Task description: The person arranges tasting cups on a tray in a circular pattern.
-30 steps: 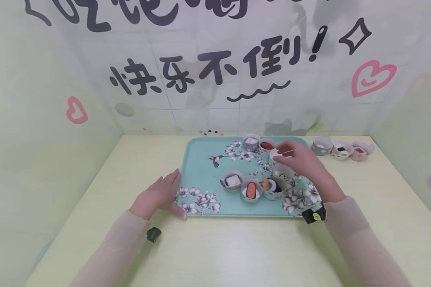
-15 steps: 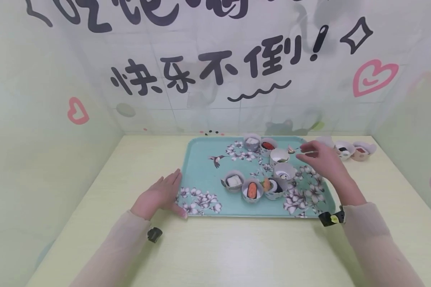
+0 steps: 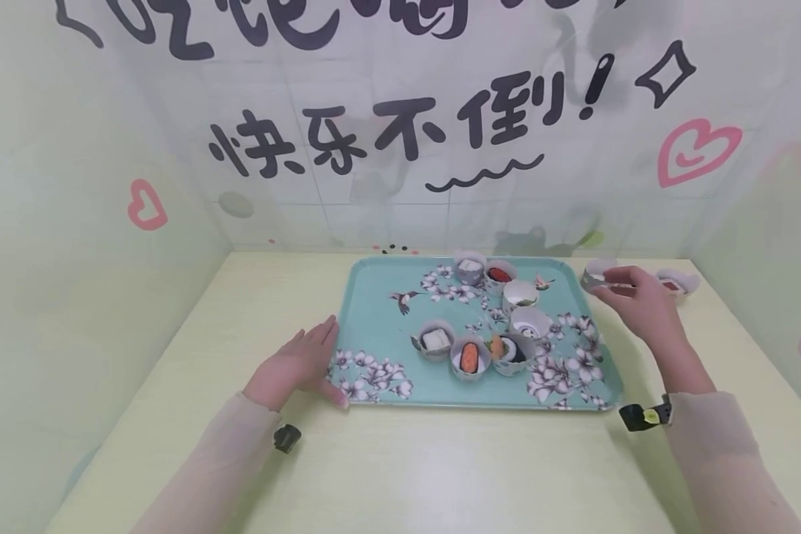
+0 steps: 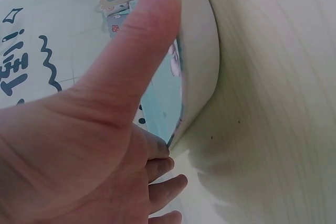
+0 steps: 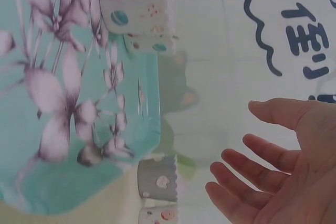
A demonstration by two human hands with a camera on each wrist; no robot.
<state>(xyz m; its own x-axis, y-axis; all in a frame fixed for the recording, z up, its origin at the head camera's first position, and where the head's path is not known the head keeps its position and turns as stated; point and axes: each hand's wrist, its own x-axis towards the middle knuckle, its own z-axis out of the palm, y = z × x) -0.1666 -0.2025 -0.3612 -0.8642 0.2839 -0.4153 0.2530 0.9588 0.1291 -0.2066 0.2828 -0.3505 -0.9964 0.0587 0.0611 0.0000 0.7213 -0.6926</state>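
My left hand (image 3: 297, 363) lies with straight fingers along the left edge of a teal flowered tray (image 3: 374, 311); in the left wrist view the thumb (image 4: 139, 40) crosses its corner. Over the table right of the tray hovers my right hand (image 3: 641, 308), holding nothing, its fingers loosely bent in the right wrist view. Nearest its fingertips is a grey paper cup (image 3: 592, 278). A pinkish cup with a red piece (image 3: 677, 283) shows behind the hand, which hides the cup between them. The right wrist view shows the grey cup (image 5: 157, 178) beyond the tray corner.
On the tray stand several paper cups with toy sushi: one with an orange piece (image 3: 469, 358), one with a white piece (image 3: 434, 340), one with red topping (image 3: 499, 276). A printed wall sheet (image 3: 400, 215) rises behind the pale table (image 3: 440, 467).
My right hand has moved right, from above the white cup on the tray to the cups on the table, leaving the tray cups in place. The left hand has stayed put.
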